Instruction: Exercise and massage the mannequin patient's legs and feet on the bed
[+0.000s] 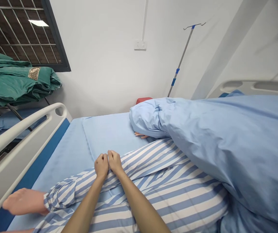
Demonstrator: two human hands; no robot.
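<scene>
Side by side, my left hand [101, 165] and my right hand [115, 161] are both closed into fists at the far edge of the blue-and-white striped trousers [141, 165]. Their thumb sides nearly touch. The undersides of the fingers are hidden, so I cannot tell whether cloth is pinched in them. The trousers cover the legs of a figure lying on the bed, whose bare foot [26, 201] points left. A light blue quilt [202, 139] covers the upper legs and body. Fingertips of the lying figure [141, 135] show under the quilt's edge.
The bed's blue sheet [105, 129] extends behind my hands. A pale footboard [24, 129] stands at the left. Green folded bedding [19, 81] lies beyond it, under a barred window [19, 32]. An infusion pole [182, 58] and a wall socket [140, 45] are at the back.
</scene>
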